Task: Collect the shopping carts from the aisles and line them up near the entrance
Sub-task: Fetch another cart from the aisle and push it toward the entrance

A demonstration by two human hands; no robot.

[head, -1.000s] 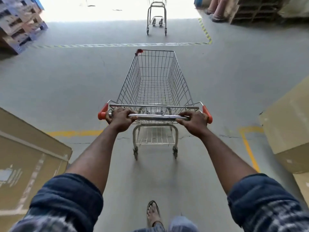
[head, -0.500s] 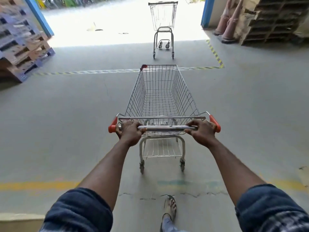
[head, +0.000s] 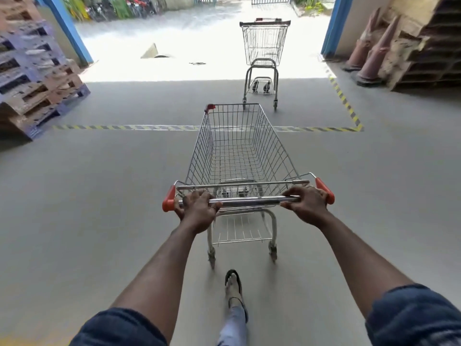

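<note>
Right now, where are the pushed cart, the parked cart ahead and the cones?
pushed cart [head: 249, 201]: head view, middle of the handle bar.
parked cart [head: 264, 43]: head view, wire basket wall.
cones [head: 379, 53]: head view, body of the nearer cone.

Left sleeve [head: 119, 328]: dark blue cloth, bunched up short, forearm bare; below and left of the shopping cart [head: 239, 156].
Right sleeve [head: 411, 318]: same dark blue, bunched likewise, with a blurred paler pattern at its lowest edge; below and right of the shopping cart.
Trouser leg [head: 233, 325]: pale blue denim, directly below the shopping cart.
Sandal [head: 233, 283]: dark, open, thong-strapped; just behind the shopping cart's rear wheels.
</note>
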